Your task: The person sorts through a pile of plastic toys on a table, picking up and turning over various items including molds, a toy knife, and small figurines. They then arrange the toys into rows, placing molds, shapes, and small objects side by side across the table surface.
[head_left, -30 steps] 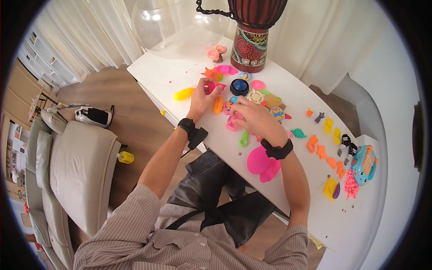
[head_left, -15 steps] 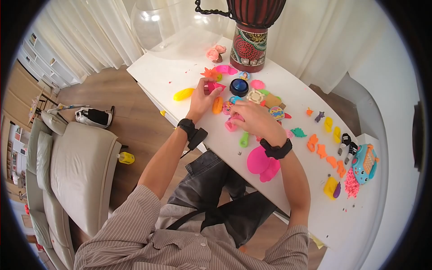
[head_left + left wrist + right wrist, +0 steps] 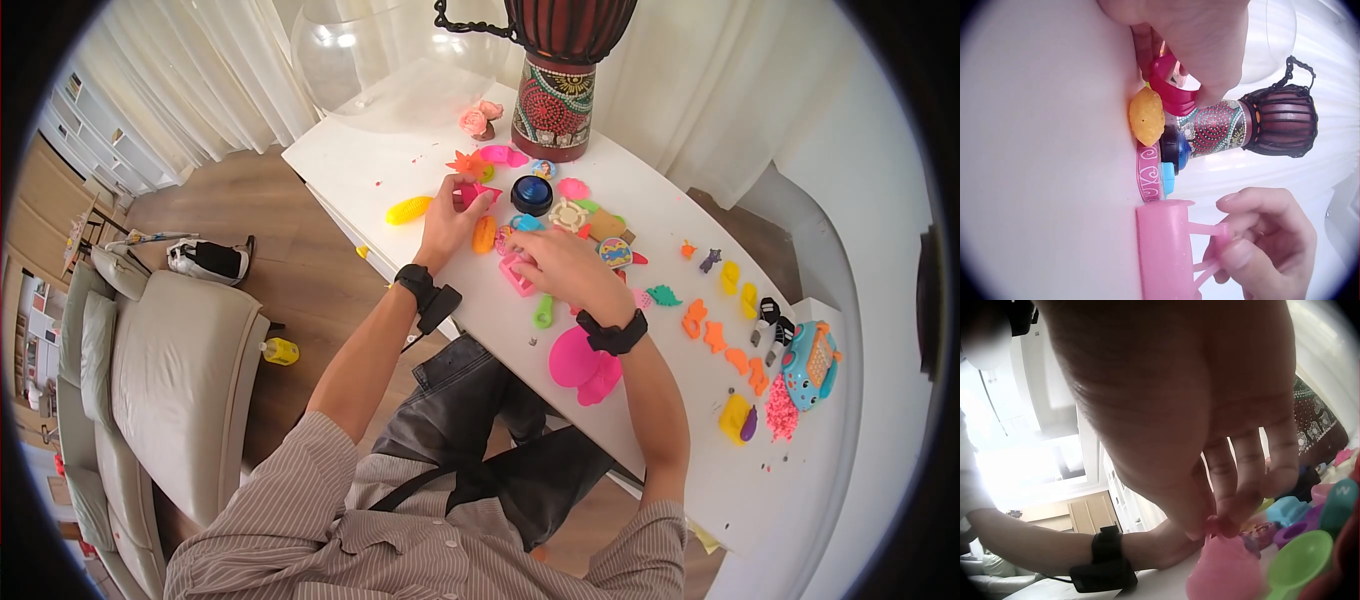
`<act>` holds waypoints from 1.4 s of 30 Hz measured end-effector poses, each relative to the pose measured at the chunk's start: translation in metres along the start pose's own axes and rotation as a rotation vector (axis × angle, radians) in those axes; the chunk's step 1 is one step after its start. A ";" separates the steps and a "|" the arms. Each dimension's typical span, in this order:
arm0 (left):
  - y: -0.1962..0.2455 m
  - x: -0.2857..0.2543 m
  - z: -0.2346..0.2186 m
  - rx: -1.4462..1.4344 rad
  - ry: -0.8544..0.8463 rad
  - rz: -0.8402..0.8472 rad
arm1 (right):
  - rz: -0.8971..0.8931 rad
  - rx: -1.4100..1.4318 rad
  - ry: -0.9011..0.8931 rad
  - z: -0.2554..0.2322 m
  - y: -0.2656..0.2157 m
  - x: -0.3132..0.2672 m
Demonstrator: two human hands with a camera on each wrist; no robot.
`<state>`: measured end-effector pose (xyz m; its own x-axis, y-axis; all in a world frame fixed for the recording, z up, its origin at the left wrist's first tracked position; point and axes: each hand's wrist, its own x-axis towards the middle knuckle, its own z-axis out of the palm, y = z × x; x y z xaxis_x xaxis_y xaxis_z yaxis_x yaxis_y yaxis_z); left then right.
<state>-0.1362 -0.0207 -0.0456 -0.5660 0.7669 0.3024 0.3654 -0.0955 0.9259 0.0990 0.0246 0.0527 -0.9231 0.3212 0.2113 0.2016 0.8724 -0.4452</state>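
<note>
My left hand [image 3: 450, 225] grips a magenta ring-like toy [image 3: 1175, 103] just above the white table [image 3: 640, 420], fingers bent round its side. A light pink cutter [image 3: 1163, 250] with thin struts up to a small handle [image 3: 1224, 234] stands on the table. My right hand [image 3: 570, 262] pinches that handle between thumb and fingertips, with the palm over it in the right wrist view. Between the hands lie an orange bumpy toy [image 3: 1147, 117] and a pink round toy with white swirls [image 3: 1149, 172]. A green scoop [image 3: 1300, 565] lies beside the cutter.
Behind the hands are a blue-topped black button [image 3: 532, 194], a patterned drum [image 3: 556, 105] and a clear bowl [image 3: 390, 60]. A yellow corn toy [image 3: 408, 210] lies left. A magenta toy [image 3: 580, 360] sits near the front edge; a toy phone [image 3: 808, 368] stands right.
My right fingers have shifted slightly away from the front edge, and more of the light pink cutter's square outline shows. My left hand stays with the magenta toy.
</note>
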 end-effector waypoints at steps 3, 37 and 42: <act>0.004 -0.001 0.000 -0.020 0.000 -0.029 | 0.103 0.018 -0.121 -0.006 -0.003 -0.001; -0.005 0.002 -0.001 0.008 -0.017 -0.013 | 0.050 -0.089 0.082 0.002 -0.003 0.002; -0.006 0.001 0.000 -0.027 -0.015 -0.041 | 0.019 0.062 0.107 -0.006 0.004 -0.001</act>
<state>-0.1394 -0.0195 -0.0511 -0.5693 0.7796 0.2608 0.3219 -0.0805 0.9433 0.1030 0.0303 0.0560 -0.8784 0.3780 0.2925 0.1951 0.8422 -0.5026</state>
